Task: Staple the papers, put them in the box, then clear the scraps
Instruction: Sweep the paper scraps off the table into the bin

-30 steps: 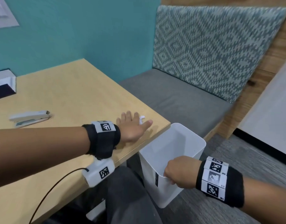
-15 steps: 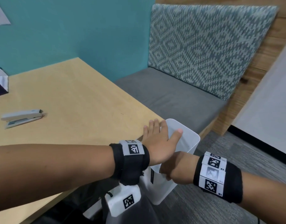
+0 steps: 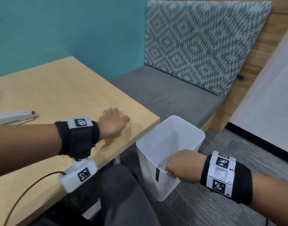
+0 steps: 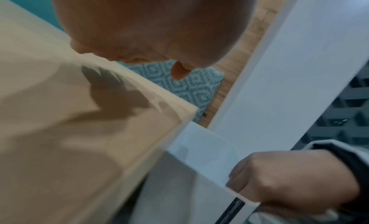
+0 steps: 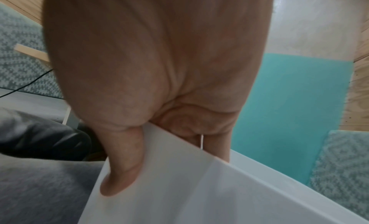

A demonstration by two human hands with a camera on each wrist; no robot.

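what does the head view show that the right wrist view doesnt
Only the head view shows the left hand flat and open on the wooden table, the stapler near the table's left edge, and white scraps lying inside the bin. Only the right wrist view shows, close up, the thumb pressed on the outside of the bin wall with the other fingers tucked inside. Both show the right hand gripping the rim of the white bin, plus the patterned cushion and teal wall.

Two hands (image 3: 113, 126) (image 3: 182, 167), one white bin (image 3: 158, 181), one stapler (image 3: 14, 119), one bench (image 3: 61, 95); scraps inside the bin perhaps, too blurred to count.
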